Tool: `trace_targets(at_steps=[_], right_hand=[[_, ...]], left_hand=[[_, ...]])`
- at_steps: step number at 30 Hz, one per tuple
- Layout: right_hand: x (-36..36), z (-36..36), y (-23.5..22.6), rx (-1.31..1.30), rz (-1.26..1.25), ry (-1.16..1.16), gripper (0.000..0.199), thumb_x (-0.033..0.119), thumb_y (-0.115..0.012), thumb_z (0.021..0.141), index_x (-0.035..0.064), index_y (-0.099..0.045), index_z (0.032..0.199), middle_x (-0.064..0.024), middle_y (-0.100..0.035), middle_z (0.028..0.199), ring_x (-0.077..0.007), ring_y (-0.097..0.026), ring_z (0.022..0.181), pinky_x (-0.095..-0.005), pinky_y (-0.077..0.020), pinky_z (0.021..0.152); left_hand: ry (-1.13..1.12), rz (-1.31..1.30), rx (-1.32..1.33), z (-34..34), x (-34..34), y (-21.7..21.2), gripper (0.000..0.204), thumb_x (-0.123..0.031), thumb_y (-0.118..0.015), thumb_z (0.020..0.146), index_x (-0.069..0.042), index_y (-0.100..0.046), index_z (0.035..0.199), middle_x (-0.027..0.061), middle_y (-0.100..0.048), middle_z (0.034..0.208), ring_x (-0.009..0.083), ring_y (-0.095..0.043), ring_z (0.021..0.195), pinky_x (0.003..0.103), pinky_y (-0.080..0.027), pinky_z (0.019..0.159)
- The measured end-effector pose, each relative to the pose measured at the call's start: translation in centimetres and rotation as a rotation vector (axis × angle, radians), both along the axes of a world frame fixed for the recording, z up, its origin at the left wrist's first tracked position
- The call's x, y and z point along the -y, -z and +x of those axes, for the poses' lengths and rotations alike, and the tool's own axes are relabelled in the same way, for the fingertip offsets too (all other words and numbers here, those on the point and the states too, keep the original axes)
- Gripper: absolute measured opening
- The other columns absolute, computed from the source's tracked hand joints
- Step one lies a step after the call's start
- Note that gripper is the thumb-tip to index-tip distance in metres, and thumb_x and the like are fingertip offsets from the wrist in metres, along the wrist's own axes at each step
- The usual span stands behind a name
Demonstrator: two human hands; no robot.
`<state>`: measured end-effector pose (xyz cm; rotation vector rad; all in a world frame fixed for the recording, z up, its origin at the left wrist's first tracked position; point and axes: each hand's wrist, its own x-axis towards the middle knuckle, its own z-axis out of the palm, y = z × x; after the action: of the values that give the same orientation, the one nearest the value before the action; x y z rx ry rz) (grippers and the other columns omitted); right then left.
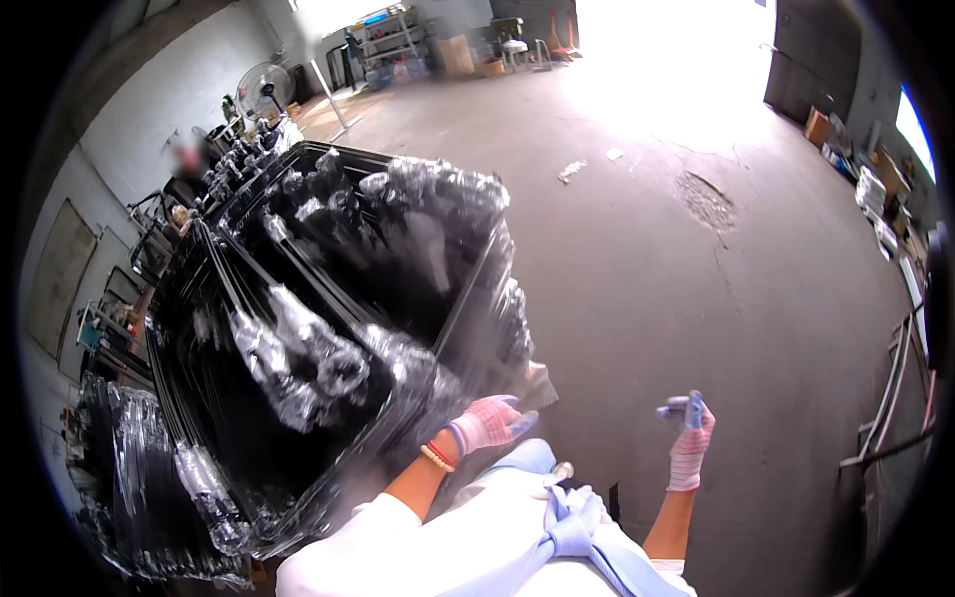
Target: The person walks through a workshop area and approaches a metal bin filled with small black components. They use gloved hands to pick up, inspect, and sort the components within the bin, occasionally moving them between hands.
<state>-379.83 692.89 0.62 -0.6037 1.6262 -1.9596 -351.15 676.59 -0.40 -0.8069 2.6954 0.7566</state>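
My left hand (489,422), in a pink-and-white glove with blue-grey fingertips, is beside the near right edge of a big stack of black flat panels or frames (398,289). Its thumb and fingers are apart, and I see nothing in them. Whether it touches the wrapping is unclear. Crinkled clear plastic film (343,368) covers the stack's corners and edges. Off to the right, above the floor, my right hand (689,433) wears a matching glove. Its fingers are loosely bent and apart, with nothing visible between them.
More wrapped black pieces (149,468) stand at the lower left. Behind the stack is a large fan (266,92). The concrete floor (617,298) has a broken patch (706,201) and some litter (572,171). Metal bars (895,388) lean at the right, and shelves (388,38) stand far back.
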Motion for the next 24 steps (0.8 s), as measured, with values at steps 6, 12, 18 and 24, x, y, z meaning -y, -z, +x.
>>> trace_targets(at_steps=[6, 12, 18, 24], right_hand=[[18.0, -1.3, -5.1, -0.073, -0.118, -0.45, 0.043, 0.033, -0.047, 0.091, -0.0026, -0.064, 0.073, -0.0114, -0.064, 0.065, -0.0162, -0.059, 0.059, -0.0282, -0.0461, 0.062], [32.4, -8.7, -4.0, 0.045, -0.047, -0.669, 0.032, 0.024, -0.046, 0.093, -0.0028, -0.061, 0.101, -0.0088, -0.065, 0.089, -0.0141, -0.059, 0.083, -0.0269, -0.0433, 0.082], [46.7, -20.3, -3.3, -0.194, 0.06, -0.567, 0.038, 0.025, -0.042, 0.095, -0.0001, -0.048, 0.123, -0.0092, -0.056, 0.115, -0.0129, -0.052, 0.1, -0.0272, -0.0385, 0.09], [59.6, -26.1, 0.8, 0.145, -0.179, -0.365, 0.042, 0.029, -0.039, 0.095, -0.0013, -0.048, 0.122, -0.0128, -0.056, 0.112, -0.0184, -0.052, 0.1, -0.0313, -0.038, 0.092]], left_hand=[[-0.155, -0.025, -0.238, -7.3, 11.1, 3.4, 0.04, -0.032, -0.038, 0.091, -0.008, -0.063, 0.073, 0.0114, -0.063, 0.073, 0.0278, -0.059, 0.085, 0.035, -0.047, 0.077], [-0.092, 0.139, -0.135, -25.0, 25.6, -2.0, 0.021, -0.029, -0.049, 0.077, -0.013, -0.062, 0.074, 0.0123, -0.06, 0.067, 0.03, -0.06, 0.065, 0.038, -0.047, 0.061], [0.449, -0.197, -0.194, -43.5, 37.4, 3.8, 0.018, -0.024, -0.045, 0.079, -0.015, -0.06, 0.084, 0.0049, -0.061, 0.094, 0.0204, -0.055, 0.093, 0.033, -0.042, 0.082], [0.438, -0.4, 0.267, -53.1, 48.9, 4.3, 0.029, -0.019, -0.035, 0.084, -0.013, -0.053, 0.106, 0.0069, -0.052, 0.113, 0.018, -0.042, 0.114, 0.032, -0.033, 0.097]])
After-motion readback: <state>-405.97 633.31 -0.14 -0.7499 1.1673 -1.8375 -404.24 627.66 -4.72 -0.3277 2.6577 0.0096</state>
